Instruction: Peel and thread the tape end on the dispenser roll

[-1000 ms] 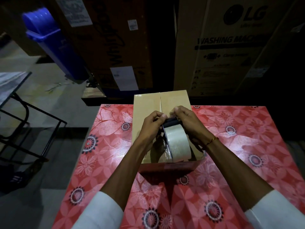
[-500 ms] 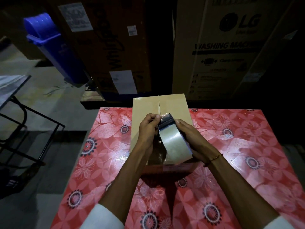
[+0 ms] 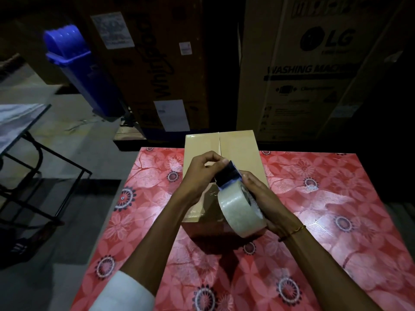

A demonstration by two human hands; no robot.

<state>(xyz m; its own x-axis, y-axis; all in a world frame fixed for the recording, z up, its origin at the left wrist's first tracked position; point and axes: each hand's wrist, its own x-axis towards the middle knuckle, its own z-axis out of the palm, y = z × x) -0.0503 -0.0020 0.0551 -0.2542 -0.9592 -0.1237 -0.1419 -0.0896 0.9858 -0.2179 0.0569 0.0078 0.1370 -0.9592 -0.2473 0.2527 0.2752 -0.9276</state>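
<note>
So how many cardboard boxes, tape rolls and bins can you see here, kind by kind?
Cardboard boxes: 3, the small box on the red flowered table, the tall box behind it and the washing machine box beside that.
Tape rolls: 1, the clear tape roll gripped by the right hand, its end pinched by the left hand.
Bins: 1, the blue bin.
Total: 5.

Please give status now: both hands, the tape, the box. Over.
Left hand pinches the free tape end. Right hand grips the tape roll above the closed cardboard box. Centre seam not yet taped, nothing blocking it.
</note>
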